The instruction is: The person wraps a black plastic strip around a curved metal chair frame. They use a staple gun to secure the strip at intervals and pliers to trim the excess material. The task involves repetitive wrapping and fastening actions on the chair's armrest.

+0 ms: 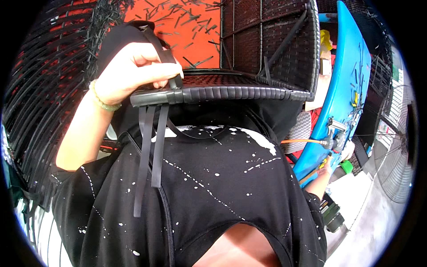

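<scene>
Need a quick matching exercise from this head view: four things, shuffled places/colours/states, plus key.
Things
1. left hand
2. bracelet
3. hose
4. work surface

Descriptions
a. orange, leading to a metal tool
b. blue, with black scraps lying on it
c. pinching a black strip at the woven panel's rim
d. around the left wrist

Pairs: 1-c, 2-d, 3-a, 4-b

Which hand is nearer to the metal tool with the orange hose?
Right. The right hand is close beside the metal tool, though contact is unclear; the left hand is far to its left, pinching a black strip.
</scene>
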The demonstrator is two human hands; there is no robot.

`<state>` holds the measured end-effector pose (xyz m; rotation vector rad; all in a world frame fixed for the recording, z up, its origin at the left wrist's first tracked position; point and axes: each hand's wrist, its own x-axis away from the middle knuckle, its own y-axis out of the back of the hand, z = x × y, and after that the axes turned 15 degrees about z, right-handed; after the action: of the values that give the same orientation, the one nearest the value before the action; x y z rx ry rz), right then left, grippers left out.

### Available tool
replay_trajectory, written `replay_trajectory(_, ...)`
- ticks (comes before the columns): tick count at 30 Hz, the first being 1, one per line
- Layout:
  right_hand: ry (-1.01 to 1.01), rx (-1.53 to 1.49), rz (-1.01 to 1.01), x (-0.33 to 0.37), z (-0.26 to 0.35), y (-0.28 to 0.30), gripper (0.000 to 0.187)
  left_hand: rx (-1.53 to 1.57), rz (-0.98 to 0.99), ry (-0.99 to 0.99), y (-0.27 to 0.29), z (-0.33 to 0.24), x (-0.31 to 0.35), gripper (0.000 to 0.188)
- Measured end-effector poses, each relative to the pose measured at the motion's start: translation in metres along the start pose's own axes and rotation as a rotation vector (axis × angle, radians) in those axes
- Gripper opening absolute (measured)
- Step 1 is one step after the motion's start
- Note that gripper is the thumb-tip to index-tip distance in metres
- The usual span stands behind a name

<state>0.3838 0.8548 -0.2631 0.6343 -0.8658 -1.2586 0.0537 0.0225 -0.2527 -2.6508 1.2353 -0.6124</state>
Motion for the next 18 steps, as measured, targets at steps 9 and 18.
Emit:
replay_trajectory(9,0.753,-0.57,0.601,0.132,0.236,-0.075,0.058,-0.149,0.043,-0.141,0.007,-0.003,-0.007,0.012)
replay_trajectory(18,1.792,0.931,1.535,0.475,0.367,-0.203,0.074,-0.175,-0.002,-0.122,0.005,-0.022,-0.01,0.011)
